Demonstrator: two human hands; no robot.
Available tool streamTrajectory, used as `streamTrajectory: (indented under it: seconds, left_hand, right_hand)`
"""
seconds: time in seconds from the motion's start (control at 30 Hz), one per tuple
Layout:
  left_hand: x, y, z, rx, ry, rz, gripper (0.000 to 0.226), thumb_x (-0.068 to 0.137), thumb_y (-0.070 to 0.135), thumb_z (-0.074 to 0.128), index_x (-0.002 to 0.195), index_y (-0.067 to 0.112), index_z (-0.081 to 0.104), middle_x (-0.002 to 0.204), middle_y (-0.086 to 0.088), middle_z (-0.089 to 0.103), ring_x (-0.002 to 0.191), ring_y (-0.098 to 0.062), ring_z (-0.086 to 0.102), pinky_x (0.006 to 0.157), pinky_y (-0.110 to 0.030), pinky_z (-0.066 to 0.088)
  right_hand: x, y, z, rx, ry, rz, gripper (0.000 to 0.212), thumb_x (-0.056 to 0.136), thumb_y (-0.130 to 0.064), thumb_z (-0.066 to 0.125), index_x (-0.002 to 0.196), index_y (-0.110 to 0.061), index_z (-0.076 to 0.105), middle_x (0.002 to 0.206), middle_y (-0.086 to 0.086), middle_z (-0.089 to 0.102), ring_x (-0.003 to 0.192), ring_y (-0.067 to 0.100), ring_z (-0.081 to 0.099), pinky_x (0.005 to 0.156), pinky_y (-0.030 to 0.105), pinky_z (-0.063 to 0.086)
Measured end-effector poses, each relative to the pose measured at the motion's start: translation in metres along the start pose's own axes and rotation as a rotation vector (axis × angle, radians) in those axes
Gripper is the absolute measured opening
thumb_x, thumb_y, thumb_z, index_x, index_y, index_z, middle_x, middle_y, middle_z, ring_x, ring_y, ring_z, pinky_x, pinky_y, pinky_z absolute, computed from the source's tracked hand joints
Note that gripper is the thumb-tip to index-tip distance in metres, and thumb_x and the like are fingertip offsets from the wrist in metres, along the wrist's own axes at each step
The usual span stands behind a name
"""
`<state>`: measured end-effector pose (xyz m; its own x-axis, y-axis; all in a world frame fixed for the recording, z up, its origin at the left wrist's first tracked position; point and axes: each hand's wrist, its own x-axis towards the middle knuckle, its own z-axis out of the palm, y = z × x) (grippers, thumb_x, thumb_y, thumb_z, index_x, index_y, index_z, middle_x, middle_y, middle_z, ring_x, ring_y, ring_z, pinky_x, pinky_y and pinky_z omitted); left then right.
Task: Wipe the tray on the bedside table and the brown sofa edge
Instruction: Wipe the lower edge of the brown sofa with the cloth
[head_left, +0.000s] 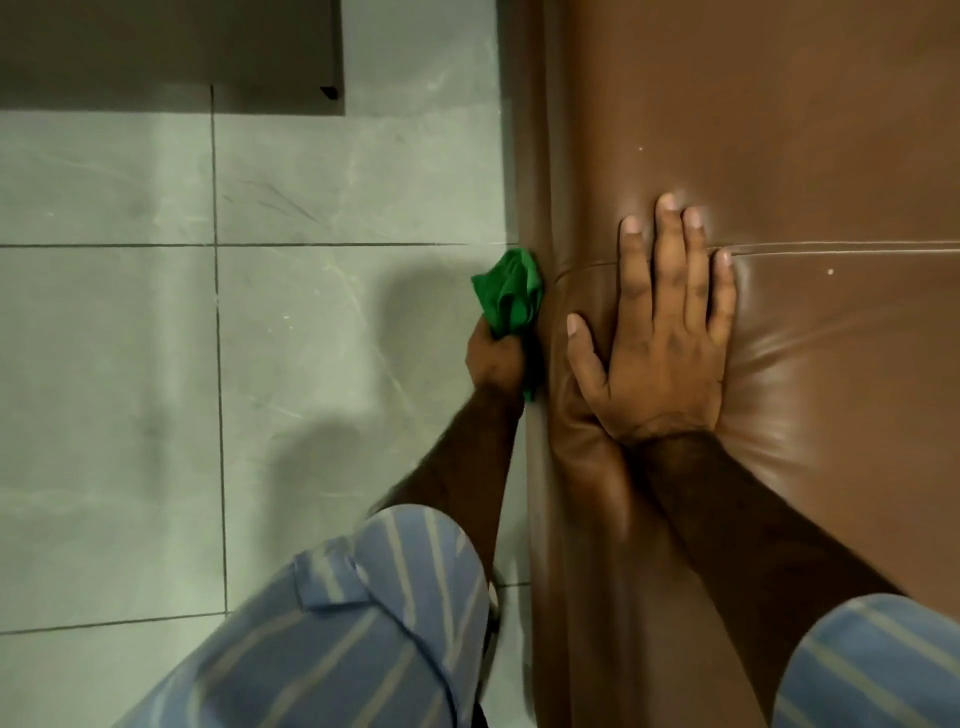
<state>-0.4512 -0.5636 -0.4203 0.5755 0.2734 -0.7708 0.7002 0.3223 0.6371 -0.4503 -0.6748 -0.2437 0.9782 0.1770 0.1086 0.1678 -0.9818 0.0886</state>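
Left hand (493, 358) fisted around green cloth (511, 291), pressed against sofa edge (540, 467).
Right hand (660, 332) lies flat, fingers spread; padded leather dimples beneath, probably slick.

1. The brown sofa (753, 130) looks like leather or faux leather: smooth, a bit glossy, with soft sheen and wrinkles where the right hand (660, 343) presses in.
2. A stitched seam (831, 252) runs across the cushion top.
3. The green cloth (511, 291) is matt, soft, crumpled fabric.
4. The floor tiles (337, 182) are pale grey stone-look, smooth, faintly shiny, marbled.
5. The sleeves (363, 623) are striped woven cotton-type cloth, matt.
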Motion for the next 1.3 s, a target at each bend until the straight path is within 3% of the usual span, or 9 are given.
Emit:
streamTrajectory:
  seconds: [0.2,0.27,0.37,0.63,0.87,0.97,1.07,1.2,1.3]
  left_hand:
    - [-0.124,-0.069,-0.041,-0.172,-0.035,-0.132,0.025,0.086,0.007,0.06,0.105,-0.004,0.071,0.089,-0.02,0.075,0.081,-0.038,0.071,0.059,-0.041,0.065]
    - [-0.142,-0.111,-0.065,0.023,-0.042,-0.245,0.03,0.076,0.003,0.057,0.097,0.011,0.077,0.092,-0.02,0.08,0.09,-0.044,0.075,0.074,-0.059,0.065]
    - [-0.125,-0.128,-0.07,0.306,-0.025,-0.321,0.03,0.063,0.006,0.052,0.084,0.01,0.074,0.088,-0.018,0.08,0.087,-0.04,0.076,0.08,-0.059,0.064]
    - [-0.081,-0.075,-0.033,-0.045,0.021,-0.123,0.026,0.078,0.009,0.061,0.099,0.012,0.076,0.098,-0.022,0.079,0.094,-0.046,0.075,0.08,-0.065,0.063]
    - [-0.182,-0.118,-0.083,0.262,-0.104,-0.203,0.022,0.078,0.005,0.059,0.091,0.013,0.075,0.096,-0.018,0.081,0.097,-0.041,0.076,0.084,-0.058,0.063]
    - [-0.18,-0.08,-0.092,0.491,-0.117,-0.117,0.032,0.071,0.024,0.059,0.096,0.012,0.076,0.101,-0.018,0.081,0.101,-0.033,0.075,0.084,-0.043,0.061]
    - [-0.167,-0.009,-0.102,0.57,-0.032,0.043,0.025,0.087,0.015,0.073,0.11,0.008,0.076,0.109,-0.014,0.08,0.107,-0.028,0.072,0.082,-0.027,0.05]
    - [-0.142,0.12,-0.138,0.677,0.08,0.263,0.025,0.09,0.008,0.073,0.115,0.006,0.074,0.113,-0.017,0.078,0.109,-0.032,0.071,0.086,-0.029,0.049]
    - [-0.129,0.235,-0.174,0.735,0.162,0.387,0.021,0.09,0.006,0.071,0.11,0.005,0.073,0.109,-0.018,0.077,0.104,-0.034,0.07,0.08,-0.029,0.047]
  right_hand:
    - [-0.001,0.0,-0.002,0.004,-0.016,0.008,0.083,0.105,-0.057,0.034,0.17,-0.013,0.008,0.179,0.014,0.008,0.166,0.032,0.006,0.135,0.057,0.01]
    - [-0.001,0.0,-0.001,-0.002,-0.019,0.01,0.082,0.106,-0.057,0.034,0.17,-0.013,0.008,0.179,0.014,0.007,0.166,0.032,0.006,0.135,0.057,0.01]
    - [-0.001,-0.001,-0.001,-0.002,-0.023,0.013,0.082,0.106,-0.057,0.034,0.17,-0.014,0.007,0.179,0.014,0.007,0.166,0.032,0.006,0.135,0.057,0.009]
    - [-0.001,-0.002,-0.004,0.002,-0.011,0.008,0.083,0.105,-0.057,0.034,0.17,-0.014,0.008,0.179,0.014,0.007,0.167,0.031,0.006,0.135,0.057,0.01]
    - [-0.003,-0.003,-0.008,0.007,-0.02,0.013,0.082,0.106,-0.059,0.03,0.17,-0.015,0.006,0.179,0.012,0.006,0.167,0.03,0.006,0.135,0.054,0.009]
    - [-0.004,-0.007,-0.013,0.043,-0.047,0.046,0.082,0.105,-0.057,0.036,0.17,-0.015,0.008,0.179,0.012,0.008,0.167,0.029,0.007,0.135,0.055,0.009]
    - [0.0,-0.024,-0.032,0.093,-0.126,0.142,0.087,0.099,-0.059,0.039,0.17,-0.014,0.014,0.178,0.012,0.014,0.166,0.03,0.012,0.134,0.056,0.012]
    - [0.032,-0.05,-0.08,0.223,-0.323,0.268,0.097,0.095,-0.071,0.023,0.165,-0.004,0.027,0.174,0.02,0.025,0.163,0.037,0.021,0.133,0.059,0.018]
    - [0.084,-0.078,-0.123,0.264,-0.454,0.224,0.095,0.103,-0.074,0.017,0.168,-0.005,0.014,0.178,0.016,0.009,0.166,0.031,0.006,0.135,0.052,0.008]
